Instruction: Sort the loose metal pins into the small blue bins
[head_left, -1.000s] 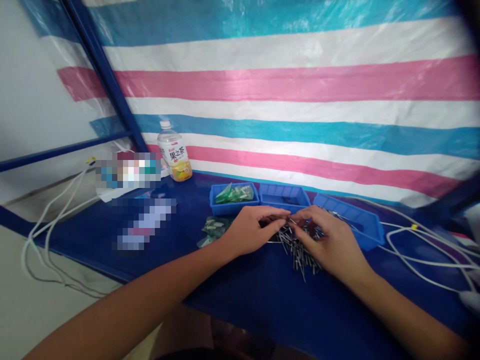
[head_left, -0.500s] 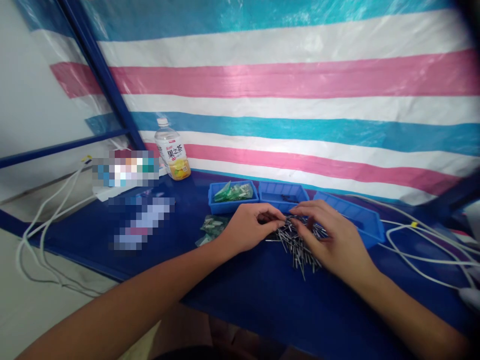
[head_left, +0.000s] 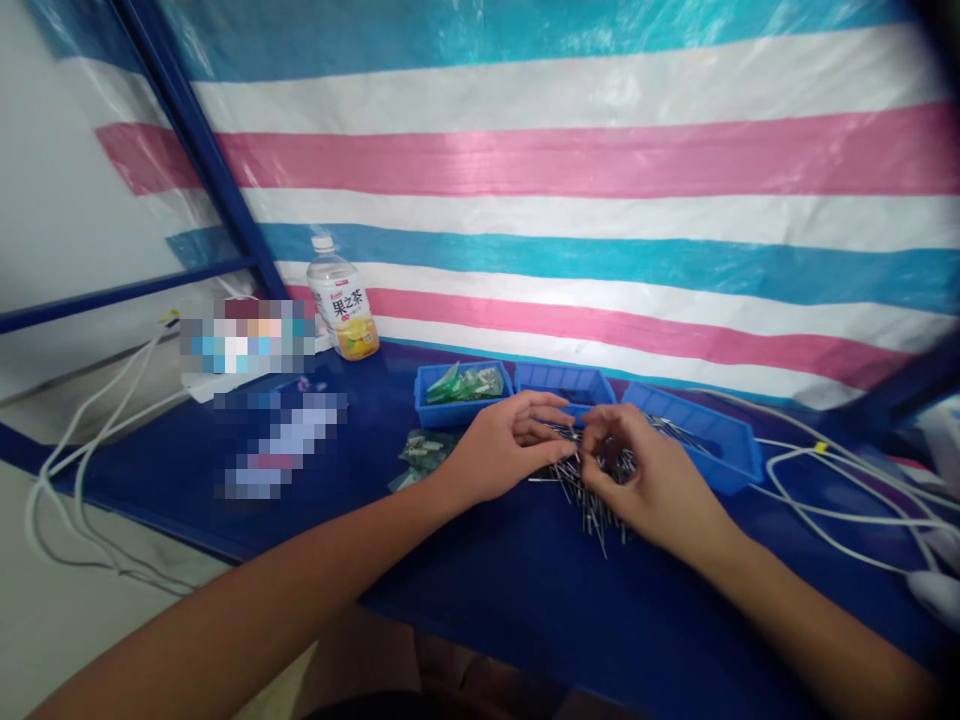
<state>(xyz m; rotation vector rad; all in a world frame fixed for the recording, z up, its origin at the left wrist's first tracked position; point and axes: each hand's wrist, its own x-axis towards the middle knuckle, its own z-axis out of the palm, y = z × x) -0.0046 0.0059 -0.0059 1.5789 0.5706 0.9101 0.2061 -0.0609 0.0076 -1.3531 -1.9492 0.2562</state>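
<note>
- Heap of thin silver metal pins (head_left: 594,505) lies flat on dark blue tabletop (head_left: 487,600), under and btwn both hands' fingertips, spilling out nearer the person from under the R palm.
- Long axis: most pins run far-to-near, near ends fanned out; a few by the L thumb lie crosswise, L-to-R.
- R hand (head_left: 649,485): palm down over the heap, wrist low, fingers curled in, tips bunched and pinching a few pins at the heap's far-L edge.
- L hand (head_left: 506,450): palm down, forearm in from near-L, fingers stretched loosely toward R fingertips, thumb underneath; tips meet R's, can't tell if it grips a pin.
- Just beyond the hands: three light blue plastic trays (head_left: 701,440) in a row.
- L of L hand: small green packets (head_left: 421,450).
</note>
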